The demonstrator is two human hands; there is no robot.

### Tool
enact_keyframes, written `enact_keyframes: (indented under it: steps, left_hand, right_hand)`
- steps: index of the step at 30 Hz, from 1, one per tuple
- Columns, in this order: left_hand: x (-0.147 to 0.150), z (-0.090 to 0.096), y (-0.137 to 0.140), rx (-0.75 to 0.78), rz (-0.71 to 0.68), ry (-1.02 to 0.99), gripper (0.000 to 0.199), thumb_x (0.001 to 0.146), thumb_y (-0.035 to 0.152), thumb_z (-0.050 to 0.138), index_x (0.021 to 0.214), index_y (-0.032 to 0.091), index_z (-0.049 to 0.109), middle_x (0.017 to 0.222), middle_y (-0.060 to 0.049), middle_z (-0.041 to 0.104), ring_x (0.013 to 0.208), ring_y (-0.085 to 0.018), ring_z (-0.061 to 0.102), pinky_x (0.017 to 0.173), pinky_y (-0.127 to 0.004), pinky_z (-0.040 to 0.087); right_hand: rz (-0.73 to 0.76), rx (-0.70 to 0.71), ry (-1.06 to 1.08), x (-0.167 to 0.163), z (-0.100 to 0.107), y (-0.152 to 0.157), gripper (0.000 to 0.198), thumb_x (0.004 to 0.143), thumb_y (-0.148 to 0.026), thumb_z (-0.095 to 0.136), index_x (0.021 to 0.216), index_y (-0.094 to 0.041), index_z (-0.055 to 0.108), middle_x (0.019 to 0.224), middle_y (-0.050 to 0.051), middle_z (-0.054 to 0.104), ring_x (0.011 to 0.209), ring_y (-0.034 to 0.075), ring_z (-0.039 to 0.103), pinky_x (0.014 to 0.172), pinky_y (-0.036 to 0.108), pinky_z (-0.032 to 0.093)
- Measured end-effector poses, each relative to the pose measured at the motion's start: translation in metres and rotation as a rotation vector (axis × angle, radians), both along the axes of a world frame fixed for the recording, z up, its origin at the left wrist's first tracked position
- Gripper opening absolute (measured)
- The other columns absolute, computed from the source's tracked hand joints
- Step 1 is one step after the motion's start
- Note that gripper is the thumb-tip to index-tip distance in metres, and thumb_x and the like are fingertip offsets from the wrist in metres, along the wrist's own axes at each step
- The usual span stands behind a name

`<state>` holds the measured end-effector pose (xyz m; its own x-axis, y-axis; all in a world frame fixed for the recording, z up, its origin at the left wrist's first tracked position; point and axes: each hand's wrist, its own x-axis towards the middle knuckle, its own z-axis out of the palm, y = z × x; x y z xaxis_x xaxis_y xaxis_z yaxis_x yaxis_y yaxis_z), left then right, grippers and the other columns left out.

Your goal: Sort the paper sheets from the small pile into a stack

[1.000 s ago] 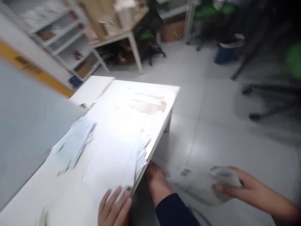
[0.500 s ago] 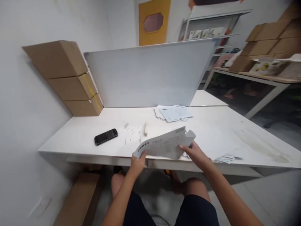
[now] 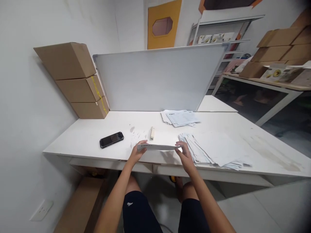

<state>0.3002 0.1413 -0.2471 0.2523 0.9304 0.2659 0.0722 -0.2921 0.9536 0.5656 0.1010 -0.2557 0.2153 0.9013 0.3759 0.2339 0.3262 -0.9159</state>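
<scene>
I hold a printed sheet of paper level above the front edge of the white table. My left hand pinches its left end and my right hand pinches its right end. The sheet is seen almost edge-on. Just right of my right hand lies a fanned stack of white papers. A second, smaller pile of printed papers sits farther back by the whiteboard.
A black phone lies left of my hands. A small pale stapler rests behind the sheet. Three cardboard boxes are stacked at the back left. Shelves, another table and boxes stand to the right.
My view swung from the floor beside the table to the tabletop. The sheet came up from below the table edge and now lies flat between both hands, lower and more level.
</scene>
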Motion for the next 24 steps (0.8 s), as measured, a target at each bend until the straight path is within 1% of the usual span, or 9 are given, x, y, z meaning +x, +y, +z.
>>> enact_keyframes:
  steps: [3,5,8,11,15,17,19,21,24]
  left_hand:
    - [0.006,0.005,-0.002,0.033,0.038,-0.032,0.043,0.077,0.044,0.066,0.111,0.018,0.063,0.108,-0.011,0.066,0.105,-0.026,0.061,0.097,-0.040,0.043]
    - [0.010,0.006,-0.003,0.041,0.090,-0.115,0.047,0.074,0.045,0.067,0.113,0.019,0.061,0.114,-0.010,0.065,0.111,-0.028,0.058,0.099,-0.041,0.042]
    - [0.011,0.005,-0.001,-0.024,0.205,-0.318,0.055,0.073,0.045,0.064,0.122,0.021,0.054,0.120,-0.009,0.062,0.115,-0.028,0.056,0.099,-0.043,0.042]
    - [0.008,0.004,0.008,-0.086,0.242,-0.385,0.051,0.073,0.044,0.064,0.117,0.021,0.052,0.112,-0.008,0.064,0.109,-0.026,0.059,0.096,-0.041,0.045]
    - [0.000,0.003,0.020,-0.048,0.279,-0.269,0.038,0.078,0.045,0.058,0.108,0.022,0.053,0.104,-0.007,0.064,0.101,-0.023,0.061,0.089,-0.037,0.048]
    - [-0.005,0.000,0.027,-0.049,0.330,-0.156,0.039,0.081,0.042,0.055,0.114,0.022,0.050,0.096,-0.006,0.064,0.094,-0.021,0.062,0.084,-0.036,0.049]
    - [-0.010,-0.005,0.035,-0.023,0.377,0.036,0.041,0.082,0.035,0.054,0.120,0.021,0.047,0.092,-0.005,0.063,0.090,-0.020,0.062,0.084,-0.036,0.048]
    - [-0.014,-0.010,0.042,0.023,0.395,0.220,0.041,0.079,0.027,0.056,0.119,0.019,0.050,0.094,-0.006,0.062,0.093,-0.021,0.060,0.089,-0.038,0.046]
    - [-0.016,-0.013,0.047,0.072,0.389,0.375,0.042,0.077,0.022,0.058,0.118,0.019,0.055,0.102,-0.008,0.062,0.103,-0.023,0.057,0.097,-0.041,0.041]
  right_hand:
    - [0.041,-0.091,0.089,-0.004,0.011,-0.004,0.029,0.074,-0.045,0.059,0.093,-0.023,0.058,0.098,0.007,0.063,0.099,0.024,0.057,0.092,0.041,0.044]
    - [0.081,-0.139,0.074,-0.006,0.021,-0.001,0.031,0.072,-0.045,0.059,0.094,-0.023,0.061,0.098,0.007,0.066,0.099,0.026,0.058,0.091,0.042,0.044]
    - [0.191,-0.158,0.019,-0.008,0.032,0.013,0.033,0.072,-0.043,0.056,0.097,-0.022,0.065,0.103,0.008,0.068,0.102,0.027,0.059,0.092,0.042,0.044]
    - [0.249,-0.188,0.105,-0.010,0.030,0.032,0.035,0.069,-0.041,0.056,0.095,-0.020,0.065,0.099,0.008,0.070,0.098,0.028,0.061,0.091,0.043,0.046]
    - [0.258,-0.226,0.180,-0.011,0.005,0.043,0.034,0.066,-0.034,0.055,0.096,-0.020,0.063,0.101,0.007,0.070,0.098,0.027,0.063,0.091,0.042,0.047]
    - [0.267,-0.302,0.136,-0.006,-0.008,0.042,0.033,0.064,-0.029,0.055,0.095,-0.020,0.062,0.099,0.007,0.071,0.095,0.026,0.064,0.087,0.039,0.049]
    - [0.272,-0.425,0.081,0.001,-0.016,0.039,0.033,0.060,-0.024,0.055,0.092,-0.019,0.062,0.093,0.006,0.071,0.090,0.025,0.065,0.081,0.036,0.051]
    - [0.271,-0.528,0.079,0.007,-0.019,0.037,0.032,0.059,-0.022,0.055,0.090,-0.018,0.062,0.087,0.007,0.072,0.086,0.025,0.066,0.076,0.033,0.051]
    - [0.254,-0.541,0.193,0.011,-0.016,0.036,0.028,0.058,-0.023,0.056,0.085,-0.018,0.062,0.081,0.007,0.072,0.083,0.024,0.066,0.074,0.032,0.051]
